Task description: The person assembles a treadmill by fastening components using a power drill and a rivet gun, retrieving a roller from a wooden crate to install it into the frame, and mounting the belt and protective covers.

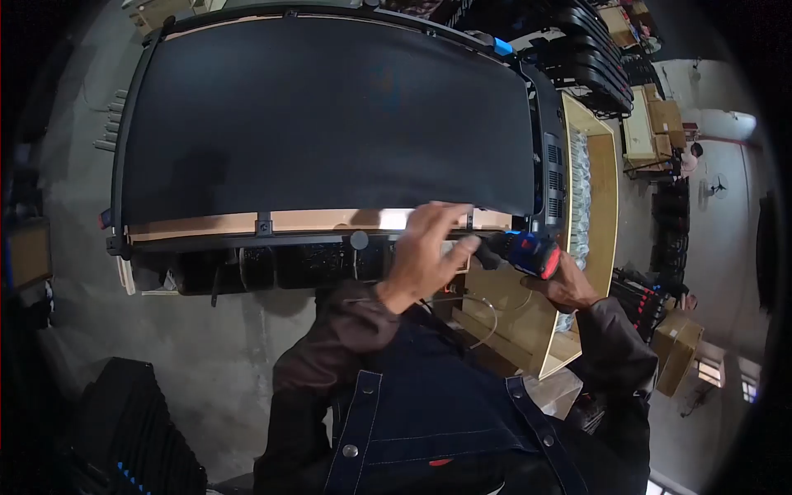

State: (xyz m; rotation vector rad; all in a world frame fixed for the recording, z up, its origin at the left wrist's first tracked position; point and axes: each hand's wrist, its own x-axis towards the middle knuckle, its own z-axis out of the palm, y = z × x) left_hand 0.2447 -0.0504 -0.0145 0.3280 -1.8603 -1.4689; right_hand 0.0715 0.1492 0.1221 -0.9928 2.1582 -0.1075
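Note:
A treadmill deck with a wide black belt [330, 115] lies across the view in a dark metal frame. My right hand [573, 283] grips a blue, black and red cordless drill [535, 252] at the frame's near right corner. The drill's front end points left, alongside the near rail [313, 238]; its tip is hard to make out. Over that rail, left of the drill, is my left hand [426, 254], fingers and thumb apart and nothing visible in it. Whether its fingertips touch the deck edge cannot be seen.
Right of the frame stands a wooden crate [605, 177] holding clear-wrapped items. Stacked black parts [582, 54] rise at the far right, and another dark stack [124, 425] stands at lower left. A pale hose [493, 318] curves below the rail. Cardboard boxes [676, 342] sit farther right.

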